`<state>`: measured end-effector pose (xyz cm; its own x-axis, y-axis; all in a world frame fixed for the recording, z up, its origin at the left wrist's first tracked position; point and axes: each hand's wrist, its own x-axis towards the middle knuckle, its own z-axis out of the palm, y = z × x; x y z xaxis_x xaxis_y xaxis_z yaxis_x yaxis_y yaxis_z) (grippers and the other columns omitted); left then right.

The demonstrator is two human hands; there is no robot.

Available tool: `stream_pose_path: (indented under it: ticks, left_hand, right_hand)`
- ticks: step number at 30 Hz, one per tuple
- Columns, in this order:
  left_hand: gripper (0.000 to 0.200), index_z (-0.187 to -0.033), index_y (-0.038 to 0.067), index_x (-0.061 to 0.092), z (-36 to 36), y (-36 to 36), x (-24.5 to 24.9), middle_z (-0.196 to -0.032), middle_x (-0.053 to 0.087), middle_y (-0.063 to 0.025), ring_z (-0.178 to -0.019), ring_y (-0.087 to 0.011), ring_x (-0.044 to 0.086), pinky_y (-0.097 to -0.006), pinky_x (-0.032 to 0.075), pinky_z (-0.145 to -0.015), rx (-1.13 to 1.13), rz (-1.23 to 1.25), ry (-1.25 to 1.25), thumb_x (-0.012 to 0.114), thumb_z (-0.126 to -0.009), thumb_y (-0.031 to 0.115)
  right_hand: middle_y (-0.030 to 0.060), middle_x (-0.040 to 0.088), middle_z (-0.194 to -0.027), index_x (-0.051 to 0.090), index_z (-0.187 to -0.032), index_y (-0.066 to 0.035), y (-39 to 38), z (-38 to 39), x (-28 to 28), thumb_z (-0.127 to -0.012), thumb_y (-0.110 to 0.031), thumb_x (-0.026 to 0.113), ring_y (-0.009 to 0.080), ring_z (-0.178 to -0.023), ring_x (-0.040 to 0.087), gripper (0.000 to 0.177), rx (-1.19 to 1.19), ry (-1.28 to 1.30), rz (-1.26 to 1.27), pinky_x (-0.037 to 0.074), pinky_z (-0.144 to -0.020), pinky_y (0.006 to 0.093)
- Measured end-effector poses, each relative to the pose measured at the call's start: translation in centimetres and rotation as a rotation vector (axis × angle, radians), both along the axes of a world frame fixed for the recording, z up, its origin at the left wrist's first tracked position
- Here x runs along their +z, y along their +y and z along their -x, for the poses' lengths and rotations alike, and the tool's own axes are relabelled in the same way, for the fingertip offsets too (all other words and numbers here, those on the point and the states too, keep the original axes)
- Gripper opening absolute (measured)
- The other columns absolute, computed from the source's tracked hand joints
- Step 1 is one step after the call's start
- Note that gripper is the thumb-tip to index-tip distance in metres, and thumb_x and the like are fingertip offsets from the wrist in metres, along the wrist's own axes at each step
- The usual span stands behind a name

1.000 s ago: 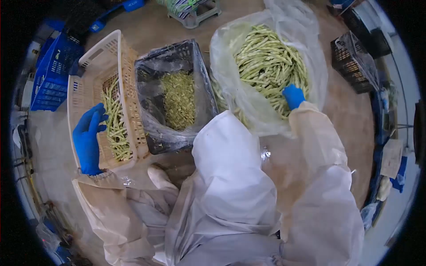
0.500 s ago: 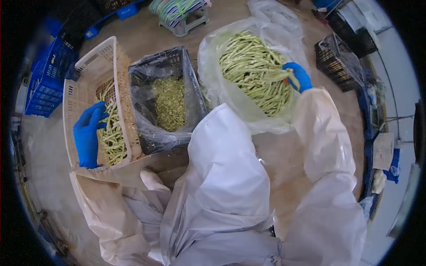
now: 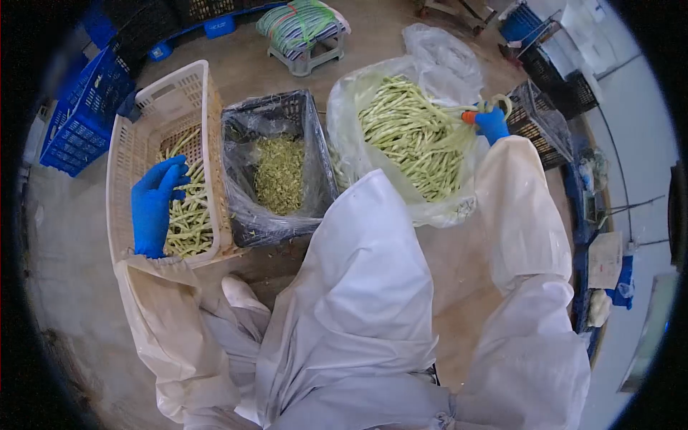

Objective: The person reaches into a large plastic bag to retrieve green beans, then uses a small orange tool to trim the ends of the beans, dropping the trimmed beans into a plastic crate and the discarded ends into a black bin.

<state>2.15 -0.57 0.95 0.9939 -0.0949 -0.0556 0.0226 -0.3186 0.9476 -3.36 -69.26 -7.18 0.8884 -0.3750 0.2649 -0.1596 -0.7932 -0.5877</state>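
Note:
My left hand, in a blue glove, hovers over the pale plastic crate. Its fingers are loosely bent and apart, with nothing seen in them. Beneath it, green beans lie in the crate. At the right, my right hand, also blue-gloved, is closed around long green beans at the far edge of a clear plastic bag. An orange piece sticks out at its fingers; its kind is not clear. A large heap of long green beans fills the bag.
Between crate and bag stands a black crate lined with plastic, holding green trimmings. A stool with a striped cushion is beyond. Blue crates stand at the left, a dark crate at the right.
My right hand has lifted beans away from the heap toward the bag's far right edge. My left hand stays over the pale crate, its fingers slightly shifted. The view has tilted a little.

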Motion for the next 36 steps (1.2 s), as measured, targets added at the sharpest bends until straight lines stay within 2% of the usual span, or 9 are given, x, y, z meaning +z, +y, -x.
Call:
stream_pose_path:
  ticks: [7, 13, 18, 24, 26, 29, 31, 33, 36]
  left_hand:
    - [0.03, -0.11, 0.002, 0.062, 0.9, 0.8, 0.9, -0.097, 0.065, -0.0079, -0.084, -0.0139, 0.061, -0.0251, 0.046, -0.068, -0.051, 0.097, 0.01, 0.059, -0.087, 0.021]
    - [0.034, -0.115, 0.003, 0.059, 1.7, 1.0, 2.1, -0.104, 0.063, -0.0091, -0.091, -0.0155, 0.06, -0.027, 0.047, -0.076, -0.103, 0.203, 0.012, 0.059, -0.087, 0.024]
    - [0.044, -0.123, 0.002, 0.053, 2.4, -0.4, 2.3, -0.116, 0.058, -0.0097, -0.108, -0.0159, 0.053, -0.0294, 0.04, -0.094, -0.148, 0.297, -0.18, 0.065, -0.083, 0.015]
    - [0.076, -0.134, 0.002, 0.038, 4.6, -2.4, 3.0, -0.127, 0.05, -0.0147, -0.114, -0.0204, 0.05, -0.0325, 0.038, -0.098, -0.365, 0.331, -0.175, 0.076, -0.071, 0.022]
    - [0.073, -0.132, 0.002, 0.042, 4.8, -3.3, 0.8, -0.118, 0.055, -0.0119, -0.103, -0.018, 0.055, -0.0309, 0.043, -0.091, -0.459, 0.29, -0.151, 0.077, -0.071, 0.022]
    - [0.062, -0.128, 0.002, 0.045, 6.7, -2.7, 2.7, -0.115, 0.057, -0.0082, -0.105, -0.0154, 0.052, -0.031, 0.04, -0.092, -0.611, 0.397, 0.381, 0.073, -0.074, 0.019]
    - [0.057, -0.123, 0.003, 0.049, 6.5, -3.0, 1.2, -0.109, 0.059, -0.0057, -0.098, -0.014, 0.055, -0.0296, 0.043, -0.088, -0.546, 0.382, 0.404, 0.073, -0.075, 0.019]
    - [0.049, -0.118, 0.004, 0.053, 6.7, -3.8, -1.1, -0.102, 0.061, -0.0041, -0.091, -0.0131, 0.058, -0.0283, 0.046, -0.083, -0.456, 0.414, 0.325, 0.073, -0.075, 0.017]
    - [0.044, -0.115, 0.004, 0.054, 7.1, -5.3, -4.1, -0.102, 0.062, -0.0049, -0.094, -0.0141, 0.059, -0.0292, 0.046, -0.084, -0.362, 0.533, 0.307, 0.072, -0.076, 0.012]
  right_hand:
    - [0.0109, 0.062, -0.07, 0.064, -0.088, -0.002, 5.9, -1.0, 7.7, -0.063, -0.027, 0.076, 0.0222, -0.052, 0.059, 0.038, -0.28, 0.065, -0.096, 0.047, -0.042, 0.0345]
    - [0.0072, 0.06, -0.073, 0.063, -0.093, -0.003, 13.2, -2.1, 15.3, -0.066, -0.024, 0.075, 0.0154, -0.055, 0.057, 0.036, -0.027, -0.021, -0.25, 0.044, -0.042, 0.0282]
    - [0.0022, 0.06, -0.076, 0.063, -0.09, -0.005, 25.2, -2.3, 21.2, -0.071, -0.023, 0.072, 0.0101, -0.06, 0.054, 0.028, 0.251, 0.171, -0.206, 0.04, -0.046, 0.0231]
    - [0.0008, 0.058, -0.07, 0.065, -0.084, -0.005, 40.3, -1.1, 20.1, -0.069, -0.022, 0.073, 0.0089, -0.056, 0.051, 0.024, 0.764, 0.362, -0.433, 0.037, -0.045, 0.0232]
    - [-0.0001, 0.06, -0.074, 0.064, -0.085, -0.007, 44.3, -0.9, 18.2, -0.07, -0.016, 0.069, 0.0079, -0.063, 0.053, 0.018, 0.791, 0.437, -0.553, 0.037, -0.05, 0.0219]
    - [0.0009, 0.062, -0.078, 0.064, -0.088, -0.007, 46.8, -1.6, 15.8, -0.072, -0.012, 0.067, 0.0083, -0.068, 0.056, 0.017, 0.753, 0.5, -0.723, 0.039, -0.055, 0.0221]
    - [0.0043, 0.064, -0.083, 0.064, -0.095, -0.005, 47.5, -2.8, 12.3, -0.073, -0.012, 0.066, 0.0108, -0.074, 0.06, 0.022, 0.808, 0.438, -0.931, 0.046, -0.062, 0.0243]
    - [0.0003, 0.06, -0.074, 0.066, -0.09, -0.009, 47.7, -3.1, 9.6, -0.07, -0.021, 0.07, 0.0078, -0.062, 0.052, 0.023, 0.781, 0.498, -0.977, 0.036, -0.053, 0.0218]
    - [0.0009, 0.062, -0.074, 0.067, -0.09, -0.007, 48.4, -2.8, 8.5, -0.072, -0.026, 0.073, 0.0078, -0.062, 0.054, 0.028, 0.763, 0.552, -1.038, 0.039, -0.053, 0.0228]
